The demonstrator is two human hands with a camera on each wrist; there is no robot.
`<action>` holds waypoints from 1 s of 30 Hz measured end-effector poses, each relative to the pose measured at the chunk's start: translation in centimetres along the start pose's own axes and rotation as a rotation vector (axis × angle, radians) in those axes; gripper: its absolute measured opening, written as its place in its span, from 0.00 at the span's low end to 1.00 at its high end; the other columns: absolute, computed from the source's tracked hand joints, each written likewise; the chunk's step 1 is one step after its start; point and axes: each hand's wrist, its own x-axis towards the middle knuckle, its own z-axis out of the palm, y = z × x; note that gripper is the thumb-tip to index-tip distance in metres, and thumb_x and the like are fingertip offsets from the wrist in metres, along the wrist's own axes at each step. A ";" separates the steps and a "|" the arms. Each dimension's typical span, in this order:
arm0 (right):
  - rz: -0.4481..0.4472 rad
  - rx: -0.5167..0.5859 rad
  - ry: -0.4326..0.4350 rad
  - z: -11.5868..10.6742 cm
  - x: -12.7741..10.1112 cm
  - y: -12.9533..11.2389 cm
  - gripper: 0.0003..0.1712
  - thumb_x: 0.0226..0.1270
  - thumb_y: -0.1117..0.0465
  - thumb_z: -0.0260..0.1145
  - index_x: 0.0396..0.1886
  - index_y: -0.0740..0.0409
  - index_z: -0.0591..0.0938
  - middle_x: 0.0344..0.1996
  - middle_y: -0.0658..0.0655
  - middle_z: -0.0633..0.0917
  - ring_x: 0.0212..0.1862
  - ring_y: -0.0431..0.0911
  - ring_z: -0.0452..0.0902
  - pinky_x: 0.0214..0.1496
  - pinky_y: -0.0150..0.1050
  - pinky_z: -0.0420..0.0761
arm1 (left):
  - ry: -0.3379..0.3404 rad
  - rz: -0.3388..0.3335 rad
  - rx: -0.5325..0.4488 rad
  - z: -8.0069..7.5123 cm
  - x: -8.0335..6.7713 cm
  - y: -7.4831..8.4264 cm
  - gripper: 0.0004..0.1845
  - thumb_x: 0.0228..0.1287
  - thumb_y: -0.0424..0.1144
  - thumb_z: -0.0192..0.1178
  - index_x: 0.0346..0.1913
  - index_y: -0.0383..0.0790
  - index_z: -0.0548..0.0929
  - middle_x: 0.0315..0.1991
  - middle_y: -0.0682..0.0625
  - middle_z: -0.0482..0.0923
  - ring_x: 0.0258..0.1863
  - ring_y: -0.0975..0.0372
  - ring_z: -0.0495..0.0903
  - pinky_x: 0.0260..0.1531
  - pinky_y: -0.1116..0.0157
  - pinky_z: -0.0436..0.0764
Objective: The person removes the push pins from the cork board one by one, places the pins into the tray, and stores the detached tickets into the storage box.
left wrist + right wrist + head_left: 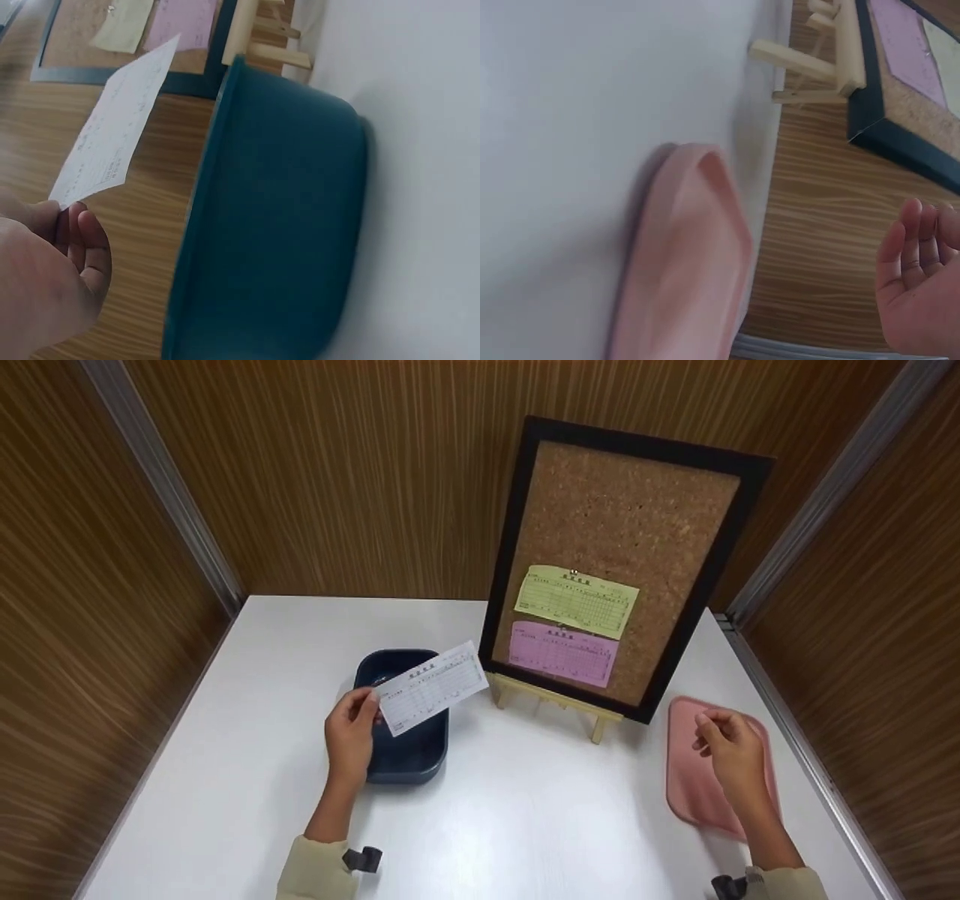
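white slip (pixel 433 688) pinched in left hand (pixel 350 733) over dark blue tub (pixel 409 750), contents unclear; right hand (pixel 731 754) loosely curled, nothing held, above pink lid (pixel 694 787)

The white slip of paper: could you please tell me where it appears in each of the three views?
Head view: the white slip sits left of centre, pinched by the left hand over the blue tub.
Left wrist view: upper left, above the fingers.
Right wrist view: not in it.
Shared landmark: the cork board.

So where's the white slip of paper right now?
In the head view, the white slip is pinched in the left hand, held above the dark blue tub, left of the cork board.
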 end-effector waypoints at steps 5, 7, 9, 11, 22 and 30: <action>0.031 -0.047 -0.006 -0.9 0.7 4.0 0.16 0.78 0.57 0.59 0.52 0.67 0.76 0.31 0.49 0.80 0.31 0.40 0.80 0.35 0.30 0.82 | 0.054 0.006 0.012 -1.2 0.4 -2.1 0.13 0.75 0.37 0.57 0.53 0.31 0.82 0.43 0.40 0.80 0.35 0.60 0.78 0.39 0.66 0.82; 0.046 -0.062 -0.018 -1.2 0.8 5.2 0.18 0.78 0.55 0.58 0.53 0.66 0.76 0.31 0.48 0.81 0.31 0.39 0.80 0.35 0.31 0.82 | 0.080 0.005 0.025 -1.7 0.3 -2.3 0.13 0.75 0.36 0.57 0.54 0.31 0.82 0.42 0.40 0.80 0.35 0.61 0.78 0.38 0.68 0.82; 0.078 -0.082 -0.028 -1.5 0.8 6.1 0.19 0.79 0.53 0.57 0.54 0.66 0.75 0.32 0.49 0.81 0.32 0.40 0.81 0.35 0.31 0.82 | 0.102 0.003 0.049 -2.1 0.3 -2.6 0.13 0.75 0.36 0.57 0.54 0.31 0.82 0.42 0.40 0.79 0.34 0.62 0.78 0.36 0.70 0.81; 0.100 -0.095 -0.042 -1.7 0.8 6.9 0.19 0.79 0.53 0.57 0.54 0.66 0.76 0.31 0.49 0.82 0.32 0.41 0.81 0.35 0.32 0.82 | 0.116 -0.001 0.078 -2.5 0.4 -2.9 0.13 0.75 0.36 0.57 0.54 0.31 0.82 0.42 0.41 0.79 0.34 0.62 0.79 0.35 0.71 0.80; 0.283 -0.047 -0.152 -2.9 0.3 9.6 0.19 0.80 0.55 0.55 0.57 0.66 0.73 0.37 0.57 0.85 0.37 0.42 0.82 0.38 0.38 0.84 | 0.135 0.010 0.169 -2.8 0.1 -3.9 0.11 0.75 0.34 0.56 0.51 0.30 0.83 0.41 0.39 0.81 0.30 0.61 0.81 0.30 0.69 0.81; 0.263 -0.141 -0.208 -2.6 0.4 9.9 0.18 0.81 0.56 0.54 0.56 0.68 0.74 0.41 0.59 0.85 0.38 0.41 0.82 0.38 0.36 0.83 | 0.122 -0.004 0.232 -2.3 0.0 -4.4 0.11 0.73 0.35 0.58 0.49 0.31 0.84 0.40 0.38 0.83 0.26 0.64 0.80 0.27 0.71 0.79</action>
